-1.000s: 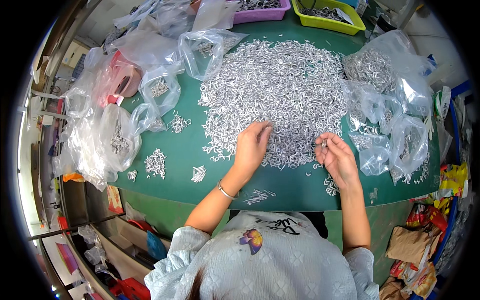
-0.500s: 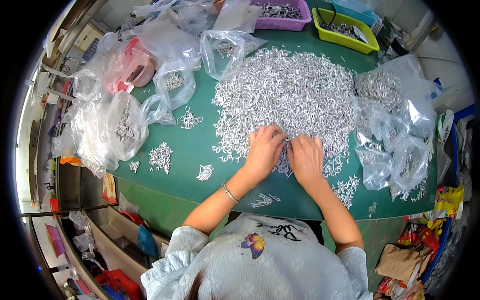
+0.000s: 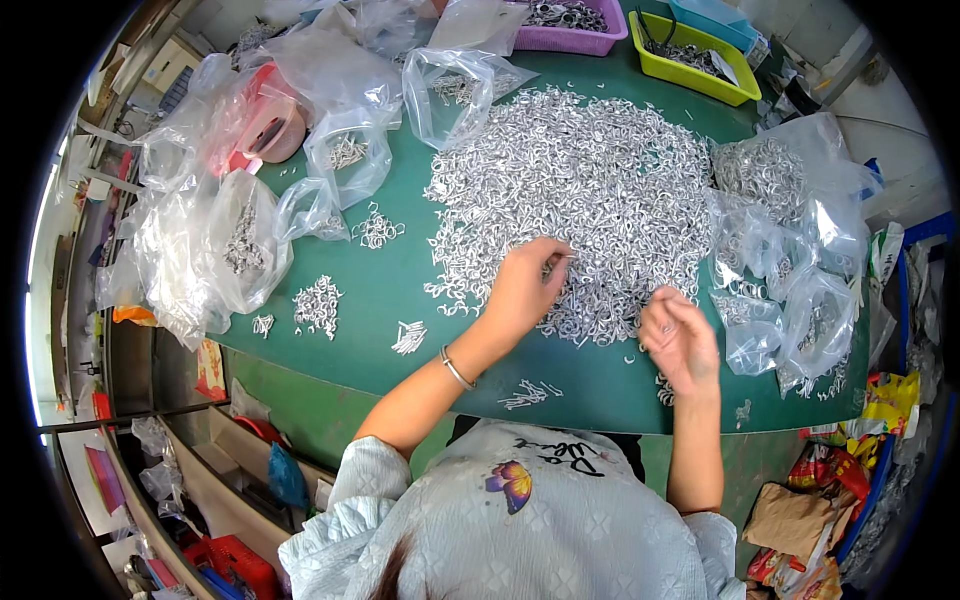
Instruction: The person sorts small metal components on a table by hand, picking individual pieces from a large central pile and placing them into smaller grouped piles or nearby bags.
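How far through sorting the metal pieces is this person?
Done: several small sorted heaps and filled clear bags lie at the left. In hand: the left hand picks at the big pile; the right hand is beside it. Left: most of the pile.

Small-parts sorting workshop: green worktable [image 3: 400,290] heaped with metal pieces [image 3: 590,190], clear bags [image 3: 210,240] left and right, plastic bins [image 3: 700,60] along the top edge.

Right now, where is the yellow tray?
In the head view, the yellow tray sits at the table's far right edge, beside the purple tray, beyond the big pile of metal pieces.
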{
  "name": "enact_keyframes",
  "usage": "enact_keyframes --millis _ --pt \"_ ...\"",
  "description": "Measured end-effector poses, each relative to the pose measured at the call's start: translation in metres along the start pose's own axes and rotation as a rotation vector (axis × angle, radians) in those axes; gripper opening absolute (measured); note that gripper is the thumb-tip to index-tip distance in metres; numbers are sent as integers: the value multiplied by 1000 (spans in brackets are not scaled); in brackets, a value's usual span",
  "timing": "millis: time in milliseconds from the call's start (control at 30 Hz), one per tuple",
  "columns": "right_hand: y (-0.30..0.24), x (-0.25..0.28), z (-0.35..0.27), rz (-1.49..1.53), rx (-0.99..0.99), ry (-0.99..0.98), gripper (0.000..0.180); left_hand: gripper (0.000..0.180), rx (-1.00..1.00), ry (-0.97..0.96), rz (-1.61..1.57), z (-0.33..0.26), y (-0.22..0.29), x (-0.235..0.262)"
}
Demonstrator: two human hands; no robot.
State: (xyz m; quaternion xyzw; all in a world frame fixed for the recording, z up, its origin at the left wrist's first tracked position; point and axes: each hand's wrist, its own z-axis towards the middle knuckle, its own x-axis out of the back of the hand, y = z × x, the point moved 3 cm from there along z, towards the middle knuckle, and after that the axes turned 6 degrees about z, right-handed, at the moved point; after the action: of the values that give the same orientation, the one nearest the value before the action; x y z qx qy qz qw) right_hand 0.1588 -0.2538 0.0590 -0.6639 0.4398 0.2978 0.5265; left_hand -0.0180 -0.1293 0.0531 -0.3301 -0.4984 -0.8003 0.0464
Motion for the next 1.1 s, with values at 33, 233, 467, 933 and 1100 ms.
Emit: enact_keyframes --millis 33,233,467,933,1100 --pt "8 1 -1 -85 -72 11 16 13 94 -11 -66 0 2 2" --pt "38 -15 1 -905 261 122 11 17 425 -399 -688 -34 27 -10" --pt "17 -7 -13 -938 276 131 16 27 343 -433 -847 -42 43 -31" --pt "-331 -49 41 -1181 1076 562 30 26 377 -509 -785 -58 29 -18" --pt "-358 -6 110 -1794 607 411 36 27 361 -444 -681 -63 15 -13"
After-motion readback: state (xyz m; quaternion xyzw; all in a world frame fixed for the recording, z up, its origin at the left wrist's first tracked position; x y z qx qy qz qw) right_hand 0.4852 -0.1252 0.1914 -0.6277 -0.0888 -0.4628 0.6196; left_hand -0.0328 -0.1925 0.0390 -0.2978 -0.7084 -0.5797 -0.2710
